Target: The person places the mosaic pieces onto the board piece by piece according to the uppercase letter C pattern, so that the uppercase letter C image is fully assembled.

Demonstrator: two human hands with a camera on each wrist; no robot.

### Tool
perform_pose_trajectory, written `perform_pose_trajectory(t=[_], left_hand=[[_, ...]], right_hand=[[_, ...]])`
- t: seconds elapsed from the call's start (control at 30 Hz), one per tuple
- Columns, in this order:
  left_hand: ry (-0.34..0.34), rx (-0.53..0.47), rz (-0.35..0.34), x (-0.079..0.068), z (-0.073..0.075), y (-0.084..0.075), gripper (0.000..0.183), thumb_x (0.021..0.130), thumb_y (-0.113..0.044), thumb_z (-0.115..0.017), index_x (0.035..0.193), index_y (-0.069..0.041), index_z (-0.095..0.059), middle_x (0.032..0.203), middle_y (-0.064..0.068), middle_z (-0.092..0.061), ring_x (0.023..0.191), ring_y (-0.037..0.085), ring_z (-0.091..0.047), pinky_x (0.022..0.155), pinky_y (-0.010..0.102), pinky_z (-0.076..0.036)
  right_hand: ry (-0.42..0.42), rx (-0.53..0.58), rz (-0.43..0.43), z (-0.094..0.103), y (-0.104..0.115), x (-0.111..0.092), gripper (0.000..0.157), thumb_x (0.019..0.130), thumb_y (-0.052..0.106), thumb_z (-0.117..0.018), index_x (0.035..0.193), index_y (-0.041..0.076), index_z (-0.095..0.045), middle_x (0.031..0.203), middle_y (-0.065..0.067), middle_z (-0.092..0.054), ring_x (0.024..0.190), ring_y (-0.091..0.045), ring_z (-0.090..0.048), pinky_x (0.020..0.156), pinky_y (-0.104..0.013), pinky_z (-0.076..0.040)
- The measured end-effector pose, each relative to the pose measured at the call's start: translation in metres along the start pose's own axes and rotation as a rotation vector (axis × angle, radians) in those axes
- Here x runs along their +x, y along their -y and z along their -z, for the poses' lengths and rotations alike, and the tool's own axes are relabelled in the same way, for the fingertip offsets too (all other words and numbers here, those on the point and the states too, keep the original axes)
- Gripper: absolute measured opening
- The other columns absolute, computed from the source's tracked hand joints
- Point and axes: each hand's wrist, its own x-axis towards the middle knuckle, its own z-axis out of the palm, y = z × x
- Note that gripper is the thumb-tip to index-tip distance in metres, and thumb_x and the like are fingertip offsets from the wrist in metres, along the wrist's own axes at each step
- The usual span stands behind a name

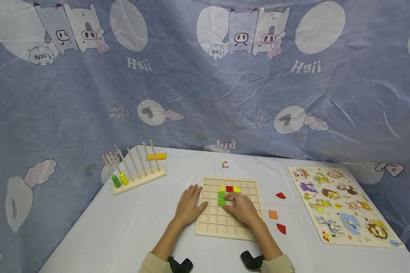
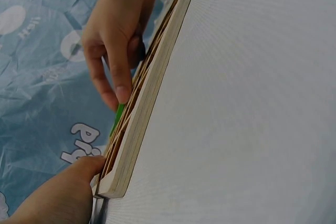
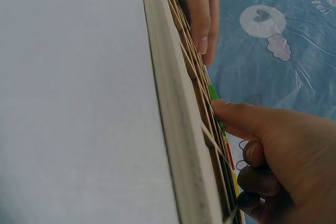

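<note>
A wooden grid board (image 1: pixel 208 228) lies on the white table. My left hand (image 1: pixel 188 206) rests along its left edge, fingers extended and thumb on the rim; the left wrist view shows that thumb (image 2: pixel 86 169) at the board's corner. My right hand (image 1: pixel 242 208) is over the middle of the grid, thumb and index finger pinching the lower green square tile (image 1: pixel 221 203) at its edges. Another green tile (image 1: pixel 221 195) sits directly above it. Along the top of these are a red square tile (image 1: pixel 229 189) and two yellow tiles (image 1: pixel 237 189) with a curved side.
Right of the board lie an orange square (image 1: pixel 273 214) and two red curved pieces (image 1: pixel 281 229). An animal puzzle board (image 1: pixel 348 206) is at far right. A pattern card (image 1: pixel 224 165) lies behind the grid. At left stand a peg rack (image 1: pixel 140 180) with beads and a yellow-orange block (image 1: pixel 160 156).
</note>
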Motion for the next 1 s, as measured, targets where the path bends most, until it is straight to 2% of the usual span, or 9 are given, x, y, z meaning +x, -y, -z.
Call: perform_pose_trajectory(t=[0.23,0.43,0.8,1.0], left_hand=[[-0.01,-0.02,-0.005,-0.001,0.0,-0.001,0.063,0.089,-0.046,-0.053,0.137,-0.006,-0.042,0.143,0.015,-0.036,0.135,0.033,-0.025,0.11,0.045,-0.015],[0.011,-0.005,0.011,0.0,-0.001,0.0,0.064,0.089,-0.048,-0.051,0.139,-0.009,-0.04,0.144,0.014,-0.034,0.136,0.029,-0.023,0.111,0.042,-0.012],[-0.004,-0.012,-0.004,0.0,0.002,-0.001,0.064,0.09,-0.047,-0.052,0.138,-0.007,-0.041,0.144,0.015,-0.035,0.135,0.032,-0.024,0.111,0.045,-0.014],[-0.006,-0.014,-0.007,-0.001,0.001,-0.002,0.063,0.089,-0.047,-0.053,0.137,-0.007,-0.042,0.143,0.015,-0.036,0.135,0.032,-0.025,0.11,0.045,-0.015]], right_hand=[[-0.005,0.003,0.003,-0.001,-0.001,0.001,0.028,0.075,0.027,-0.077,0.098,0.015,-0.067,0.049,0.007,-0.04,0.042,-0.007,-0.033,0.037,-0.022,-0.026],[-0.018,0.037,-0.013,0.006,-0.005,0.001,0.029,0.077,0.028,-0.076,0.101,0.015,-0.068,0.049,0.005,-0.041,0.042,-0.008,-0.034,0.038,-0.023,-0.028],[-0.082,0.036,-0.086,0.046,-0.043,-0.007,0.026,0.081,0.023,-0.072,0.104,0.012,-0.066,0.051,0.002,-0.041,0.041,-0.01,-0.035,0.037,-0.023,-0.029],[-0.102,-0.018,-0.14,0.07,-0.069,-0.016,0.031,0.085,0.025,-0.068,0.112,0.009,-0.062,0.051,0.0,-0.041,0.038,-0.011,-0.033,0.034,-0.025,-0.028]])
